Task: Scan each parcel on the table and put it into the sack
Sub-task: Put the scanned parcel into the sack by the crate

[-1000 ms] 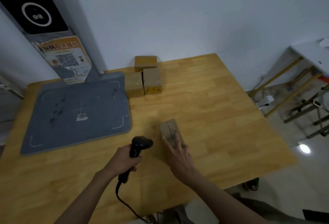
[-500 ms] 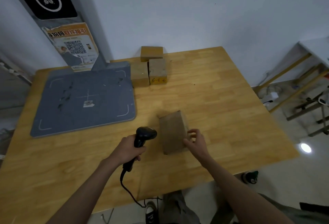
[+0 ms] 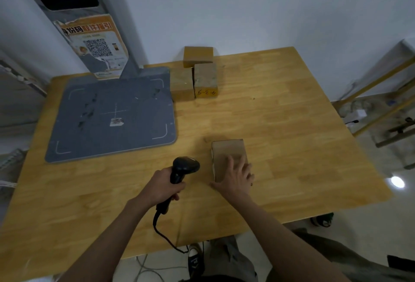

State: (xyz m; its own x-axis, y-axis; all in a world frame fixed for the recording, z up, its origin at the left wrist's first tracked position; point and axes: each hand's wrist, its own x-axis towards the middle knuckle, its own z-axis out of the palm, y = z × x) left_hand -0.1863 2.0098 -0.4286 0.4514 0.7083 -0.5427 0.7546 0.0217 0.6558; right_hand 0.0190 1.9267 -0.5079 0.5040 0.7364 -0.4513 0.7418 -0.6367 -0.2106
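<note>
A small brown cardboard parcel [image 3: 226,150] lies flat on the wooden table [image 3: 292,147] near its front edge. My right hand [image 3: 235,177] rests on the parcel's near end with fingers spread. Just left of the parcel, my left hand [image 3: 162,188] grips a black handheld scanner [image 3: 183,168], its head turned toward the parcel and its cable hanging over the table's front edge. Three more brown parcels [image 3: 203,78] stand grouped at the table's far edge; one bears handwritten figures. No sack is in view.
A grey scanning mat [image 3: 112,113] covers the table's left part, with a grey post [image 3: 89,23] carrying a QR-code poster behind it. A metal-framed table [image 3: 381,75] stands at the right. My leg and shoes [image 3: 195,261] show below the front edge.
The parcel was raised on edge half a second ago; now it lies flat with another face up. My right hand went from its side to its top. The scanner hand hardly moved.
</note>
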